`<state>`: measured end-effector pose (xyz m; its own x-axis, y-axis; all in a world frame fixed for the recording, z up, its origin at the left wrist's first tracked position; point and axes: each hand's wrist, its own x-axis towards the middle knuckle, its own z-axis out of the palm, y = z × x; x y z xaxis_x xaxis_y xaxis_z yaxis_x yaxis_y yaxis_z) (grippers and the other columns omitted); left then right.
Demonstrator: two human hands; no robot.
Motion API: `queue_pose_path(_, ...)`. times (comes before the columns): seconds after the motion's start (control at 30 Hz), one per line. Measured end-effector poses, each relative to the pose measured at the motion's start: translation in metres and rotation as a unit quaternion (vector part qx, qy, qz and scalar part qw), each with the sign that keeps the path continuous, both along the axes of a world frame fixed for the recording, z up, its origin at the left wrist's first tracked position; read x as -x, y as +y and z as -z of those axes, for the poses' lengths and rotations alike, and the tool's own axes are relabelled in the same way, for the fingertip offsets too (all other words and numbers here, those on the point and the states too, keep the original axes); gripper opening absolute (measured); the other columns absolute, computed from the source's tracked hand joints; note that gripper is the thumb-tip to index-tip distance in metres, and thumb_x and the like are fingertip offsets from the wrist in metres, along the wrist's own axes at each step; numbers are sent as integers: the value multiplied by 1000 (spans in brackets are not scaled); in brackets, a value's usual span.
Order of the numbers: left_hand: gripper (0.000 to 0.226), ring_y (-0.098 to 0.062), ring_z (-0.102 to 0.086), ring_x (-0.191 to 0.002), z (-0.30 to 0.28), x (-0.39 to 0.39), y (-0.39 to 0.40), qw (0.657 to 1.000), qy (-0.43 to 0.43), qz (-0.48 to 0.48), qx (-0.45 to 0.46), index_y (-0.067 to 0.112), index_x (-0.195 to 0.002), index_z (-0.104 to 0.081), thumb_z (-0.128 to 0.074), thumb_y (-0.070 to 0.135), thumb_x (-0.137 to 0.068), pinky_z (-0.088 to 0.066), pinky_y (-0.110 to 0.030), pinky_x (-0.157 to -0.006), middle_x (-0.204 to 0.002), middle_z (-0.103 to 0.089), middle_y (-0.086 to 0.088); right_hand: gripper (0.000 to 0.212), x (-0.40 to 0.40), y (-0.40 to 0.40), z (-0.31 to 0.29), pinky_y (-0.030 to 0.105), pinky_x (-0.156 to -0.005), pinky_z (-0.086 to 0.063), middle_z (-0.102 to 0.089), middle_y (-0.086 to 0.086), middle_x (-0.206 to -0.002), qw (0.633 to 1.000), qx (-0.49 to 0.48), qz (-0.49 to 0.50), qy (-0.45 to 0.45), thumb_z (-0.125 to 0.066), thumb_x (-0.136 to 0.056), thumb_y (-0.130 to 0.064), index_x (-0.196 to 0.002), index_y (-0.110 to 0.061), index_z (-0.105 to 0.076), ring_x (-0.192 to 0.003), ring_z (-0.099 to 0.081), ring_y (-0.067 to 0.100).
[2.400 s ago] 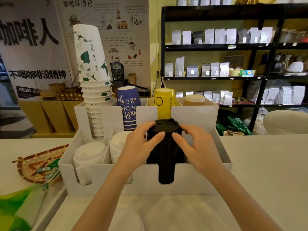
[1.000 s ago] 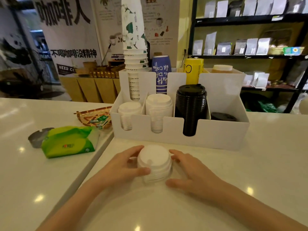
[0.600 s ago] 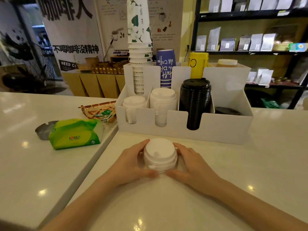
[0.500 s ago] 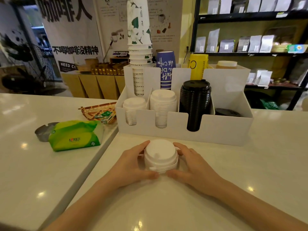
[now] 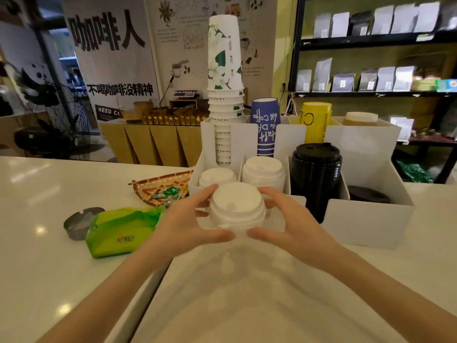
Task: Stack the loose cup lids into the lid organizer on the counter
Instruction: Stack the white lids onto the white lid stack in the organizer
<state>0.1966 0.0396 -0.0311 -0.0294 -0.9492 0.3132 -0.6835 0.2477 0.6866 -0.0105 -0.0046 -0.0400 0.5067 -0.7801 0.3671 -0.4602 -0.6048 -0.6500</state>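
A short stack of white cup lids (image 5: 236, 206) is held above the counter between my left hand (image 5: 188, 224) and my right hand (image 5: 289, 219), just in front of the white lid organizer (image 5: 366, 219). The organizer's front row holds a small white lid stack (image 5: 216, 175) at the left, a taller white lid stack (image 5: 263, 169) beside it, a tall black lid stack (image 5: 315, 169), and a single black lid (image 5: 369, 194) low in the right slot. The held stack covers part of the two white slots.
Paper cup stacks stand in the organizer's back row: a tall white floral stack (image 5: 225, 70), blue cups (image 5: 265, 127), yellow cups (image 5: 316, 125). Left of the organizer lie a woven tray (image 5: 158, 188), a green tissue pack (image 5: 118, 231) and a grey ashtray (image 5: 76, 221). Shelves stand behind.
Both hands closed on the white lid stack on the counter, lifted it and carried it forward toward the organizer's white-lid slots.
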Motion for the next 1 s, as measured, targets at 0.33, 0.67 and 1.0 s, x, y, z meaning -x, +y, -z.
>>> queue_pose_path(0.33,89,-10,-54,-107,-52,-46,-71,999,7,10,47,27,-132,-37,-81,32,-55,-46,-29,-92,-114,-54,15,89,-54,-66,-64,26,-92,-33,-51,-8,-117,1000,10,6,28,-80,-62,-25,-134,-27,-28,-112,-43,7)
queue_pose_path(0.67,87,-10,-50,-109,-29,-61,-109,999,11,19,47,26,-132,-36,-80,33,-57,-44,-23,-87,-121,-46,14,83,-80,-110,-51,39,-106,-23,-50,4,-134,967,128,91,199,-69,-70,-41,-137,-27,-22,-124,-36,22)
queue_pose_path(1.0,71,-4,-37,-115,-13,-64,-113,997,-40,-2,70,30,-122,-46,-75,44,-60,-31,-31,-100,-122,-45,16,79,-75,-111,-45,47,-116,-8,-44,2,-140,943,160,89,277,-59,-74,-51,-139,-27,-22,-134,-26,18)
